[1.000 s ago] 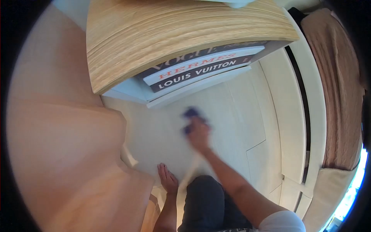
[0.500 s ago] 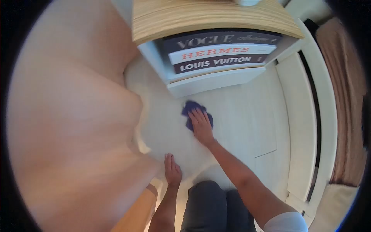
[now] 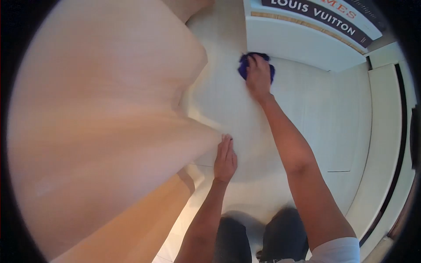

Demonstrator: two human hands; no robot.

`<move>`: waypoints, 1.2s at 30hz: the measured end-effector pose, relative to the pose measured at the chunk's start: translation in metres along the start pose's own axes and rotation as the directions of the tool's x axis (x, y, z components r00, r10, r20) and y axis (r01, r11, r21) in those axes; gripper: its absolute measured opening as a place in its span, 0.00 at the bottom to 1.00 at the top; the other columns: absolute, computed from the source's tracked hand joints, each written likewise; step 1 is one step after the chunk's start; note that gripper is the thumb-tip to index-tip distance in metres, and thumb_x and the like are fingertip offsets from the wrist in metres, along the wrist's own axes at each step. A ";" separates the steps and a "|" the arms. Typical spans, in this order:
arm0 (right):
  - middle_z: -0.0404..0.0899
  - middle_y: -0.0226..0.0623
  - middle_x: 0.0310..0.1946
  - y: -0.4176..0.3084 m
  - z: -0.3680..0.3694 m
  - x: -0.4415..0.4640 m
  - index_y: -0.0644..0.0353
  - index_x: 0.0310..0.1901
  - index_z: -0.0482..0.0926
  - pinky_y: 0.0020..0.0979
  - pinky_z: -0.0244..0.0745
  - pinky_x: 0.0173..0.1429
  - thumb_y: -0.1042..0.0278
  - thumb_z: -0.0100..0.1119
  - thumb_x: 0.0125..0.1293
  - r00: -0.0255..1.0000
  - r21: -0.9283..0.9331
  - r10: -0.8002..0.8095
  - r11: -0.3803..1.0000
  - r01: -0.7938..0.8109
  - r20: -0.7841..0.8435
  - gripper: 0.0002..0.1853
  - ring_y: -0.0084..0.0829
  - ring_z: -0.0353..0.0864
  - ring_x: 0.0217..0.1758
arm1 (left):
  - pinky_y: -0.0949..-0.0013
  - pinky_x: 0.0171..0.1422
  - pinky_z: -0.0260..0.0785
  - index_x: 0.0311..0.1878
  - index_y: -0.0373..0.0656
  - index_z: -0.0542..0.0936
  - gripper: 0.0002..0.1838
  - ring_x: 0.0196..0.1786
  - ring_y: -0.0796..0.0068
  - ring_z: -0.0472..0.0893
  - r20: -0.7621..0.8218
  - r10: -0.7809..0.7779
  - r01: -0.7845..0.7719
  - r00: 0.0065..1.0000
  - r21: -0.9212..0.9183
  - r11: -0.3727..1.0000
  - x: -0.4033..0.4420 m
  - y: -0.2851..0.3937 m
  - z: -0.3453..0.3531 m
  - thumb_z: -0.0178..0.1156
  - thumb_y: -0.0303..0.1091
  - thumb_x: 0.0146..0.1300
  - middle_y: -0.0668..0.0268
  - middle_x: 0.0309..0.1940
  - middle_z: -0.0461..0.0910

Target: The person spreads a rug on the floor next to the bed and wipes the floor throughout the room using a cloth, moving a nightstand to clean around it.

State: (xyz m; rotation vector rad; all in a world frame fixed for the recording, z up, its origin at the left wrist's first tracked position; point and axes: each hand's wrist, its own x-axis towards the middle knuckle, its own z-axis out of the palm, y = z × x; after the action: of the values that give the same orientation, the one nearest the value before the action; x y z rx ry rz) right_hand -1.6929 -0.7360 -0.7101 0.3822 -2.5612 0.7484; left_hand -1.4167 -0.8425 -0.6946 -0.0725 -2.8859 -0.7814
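Note:
A dark blue-purple cloth [image 3: 242, 71] lies bunched on the pale floor [image 3: 307, 105], close to the lower left corner of the white cabinet [image 3: 298, 41]. My right hand [image 3: 258, 78] presses down on it with bent fingers, and the cloth sticks out on both sides. Lower down, my left hand [image 3: 226, 160] rests on the floor with fingers stretched out and holds nothing. Its fingertips are at the edge of the peach-coloured curtain [image 3: 109, 109].
Stacked books [image 3: 315, 17] with large lettering fill the cabinet's shelf. On the right runs a white frame [image 3: 386, 127] with a dark gap. The curtain drapes down the whole left side, and my knees [image 3: 285, 232] are at the bottom.
The view has swung, so the cabinet now sits at the upper right. My right hand has slid the cloth forward, nearer the cabinet's left corner. My left hand is now beside the curtain edge.

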 end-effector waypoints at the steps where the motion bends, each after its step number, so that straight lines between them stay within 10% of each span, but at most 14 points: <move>1: 0.75 0.44 0.53 -0.015 0.014 0.004 0.63 0.52 0.75 0.42 0.62 0.66 0.72 0.49 0.62 0.999 0.059 -0.045 0.997 0.047 -0.025 0.17 0.43 0.70 0.60 | 0.54 0.70 0.63 0.61 0.29 0.69 0.22 0.68 0.48 0.66 0.018 0.027 -0.027 0.999 0.007 1.000 0.003 -0.001 -0.002 0.49 0.22 0.62 0.52 0.66 0.65; 3: 0.80 0.49 0.44 -0.068 0.041 -0.002 0.63 0.42 0.78 0.42 0.70 0.55 0.69 0.49 0.61 0.976 0.452 -0.201 0.880 0.143 0.083 0.11 0.47 0.78 0.48 | 0.55 0.73 0.60 0.62 0.32 0.69 0.22 0.69 0.51 0.65 0.032 0.070 -0.070 0.997 0.017 0.997 0.000 -0.004 -0.003 0.49 0.22 0.62 0.55 0.66 0.66; 5: 0.79 0.40 0.51 -0.158 0.052 -0.047 0.54 0.52 0.79 0.42 0.65 0.63 0.70 0.50 0.61 0.631 0.570 -0.457 0.821 0.028 0.627 0.17 0.42 0.75 0.56 | 0.55 0.74 0.59 0.62 0.32 0.69 0.22 0.70 0.52 0.64 0.055 0.018 -0.016 0.998 -0.040 0.999 -0.026 -0.011 0.016 0.48 0.21 0.63 0.55 0.66 0.66; 7: 0.74 0.32 0.56 -0.143 0.024 -0.089 0.55 0.50 0.79 0.38 0.57 0.71 0.63 0.57 0.58 0.642 0.406 -0.728 0.676 0.614 0.240 0.18 0.34 0.69 0.64 | 0.56 0.75 0.57 0.62 0.33 0.69 0.23 0.71 0.52 0.64 0.087 -0.037 0.043 0.996 -0.075 0.996 -0.027 -0.012 0.014 0.47 0.20 0.63 0.56 0.66 0.66; 11: 0.72 0.44 0.60 -0.015 -0.075 -0.086 0.60 0.57 0.74 0.46 0.56 0.70 0.64 0.57 0.60 0.901 0.099 -0.159 0.987 0.130 0.404 0.22 0.43 0.66 0.67 | 0.56 0.74 0.58 0.61 0.33 0.70 0.21 0.70 0.54 0.65 0.002 0.054 -0.053 0.999 -0.125 0.991 -0.013 0.004 -0.006 0.47 0.19 0.63 0.57 0.65 0.67; 14: 0.69 0.50 0.63 0.127 -0.197 -0.169 0.63 0.63 0.69 0.47 0.50 0.73 0.61 0.50 0.69 0.974 -0.257 0.224 0.944 -0.209 0.030 0.23 0.50 0.64 0.68 | 0.55 0.74 0.59 0.60 0.33 0.70 0.21 0.70 0.52 0.65 -0.003 0.082 -0.081 0.997 -0.142 0.986 -0.015 0.002 -0.002 0.47 0.19 0.63 0.58 0.66 0.67; 16: 0.68 0.55 0.62 0.177 -0.287 -0.256 0.67 0.63 0.67 0.46 0.52 0.73 0.53 0.50 0.70 0.852 -0.368 0.506 0.772 -0.518 -0.136 0.29 0.52 0.63 0.68 | 0.54 0.75 0.57 0.61 0.33 0.69 0.21 0.70 0.52 0.65 -0.007 0.069 -0.070 0.998 -0.111 0.991 -0.012 0.003 0.000 0.47 0.18 0.63 0.58 0.66 0.66; 19: 0.66 0.55 0.64 0.193 -0.335 -0.410 0.67 0.64 0.66 0.50 0.51 0.73 0.39 0.48 0.67 0.407 -0.609 0.699 -0.053 -0.791 -0.589 0.37 0.51 0.61 0.69 | 0.52 0.75 0.55 0.61 0.32 0.69 0.22 0.69 0.50 0.64 0.008 0.087 -0.084 0.996 -0.162 0.983 -0.005 0.007 0.004 0.45 0.20 0.64 0.54 0.66 0.66; 20: 0.66 0.55 0.64 0.188 -0.339 -0.414 0.67 0.64 0.66 0.50 0.51 0.73 0.39 0.48 0.67 0.379 -0.607 0.697 -0.100 -0.789 -0.609 0.37 0.51 0.61 0.69 | 0.51 0.75 0.55 0.62 0.32 0.69 0.22 0.69 0.49 0.64 0.002 0.081 -0.080 0.997 -0.158 0.984 -0.007 0.007 0.006 0.44 0.20 0.64 0.53 0.65 0.66; 22: 0.66 0.54 0.64 0.182 -0.315 -0.396 0.66 0.63 0.67 0.51 0.49 0.73 0.39 0.48 0.67 0.384 -0.450 0.687 0.092 -0.888 -0.617 0.36 0.51 0.60 0.69 | 0.51 0.75 0.53 0.63 0.31 0.68 0.22 0.70 0.47 0.62 0.059 0.102 -0.087 0.993 -0.214 0.973 -0.019 0.000 0.007 0.42 0.22 0.65 0.51 0.65 0.65; 26: 0.70 0.51 0.60 0.082 -0.201 -0.263 0.65 0.60 0.69 0.50 0.48 0.73 0.59 0.58 0.63 0.785 -0.327 0.513 0.719 -0.614 -0.345 0.27 0.51 0.61 0.69 | 0.52 0.76 0.51 0.64 0.30 0.66 0.23 0.72 0.46 0.60 0.065 0.116 -0.106 0.991 -0.143 0.984 -0.016 0.010 0.011 0.40 0.22 0.65 0.50 0.67 0.63; 28: 0.65 0.49 0.64 -0.004 -0.174 -0.211 0.63 0.59 0.69 0.54 0.49 0.72 0.62 0.60 0.55 0.728 -0.162 0.675 0.710 -0.685 -0.120 0.29 0.50 0.60 0.69 | 0.54 0.76 0.51 0.65 0.30 0.65 0.24 0.73 0.47 0.58 0.054 0.137 -0.127 0.989 -0.161 0.979 -0.018 0.013 0.016 0.38 0.20 0.65 0.49 0.68 0.62; 32: 0.66 0.42 0.64 -0.091 -0.161 -0.252 0.58 0.62 0.69 0.51 0.48 0.74 0.50 0.61 0.58 0.926 0.060 0.276 0.952 -0.301 0.258 0.32 0.47 0.57 0.72 | 0.50 0.75 0.52 0.65 0.29 0.64 0.23 0.71 0.43 0.59 0.003 0.253 -0.249 0.967 -0.167 0.954 -0.011 0.006 0.019 0.37 0.20 0.67 0.46 0.67 0.61; 36: 0.65 0.45 0.63 -0.093 -0.267 -0.381 0.59 0.63 0.68 0.55 0.46 0.74 0.48 0.62 0.58 0.539 -0.092 0.759 0.606 -0.790 0.365 0.35 0.49 0.58 0.71 | 0.52 0.75 0.54 0.66 0.32 0.64 0.25 0.73 0.46 0.58 0.075 0.207 -0.202 0.975 -0.075 0.977 -0.021 0.015 0.013 0.37 0.18 0.66 0.47 0.69 0.60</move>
State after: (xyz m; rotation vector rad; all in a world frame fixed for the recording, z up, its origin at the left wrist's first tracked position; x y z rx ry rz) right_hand -1.2387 -0.6096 -0.6520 -0.7694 -3.0449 1.1728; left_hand -1.3960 -0.8231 -0.7013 -0.4122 -2.8670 -0.8531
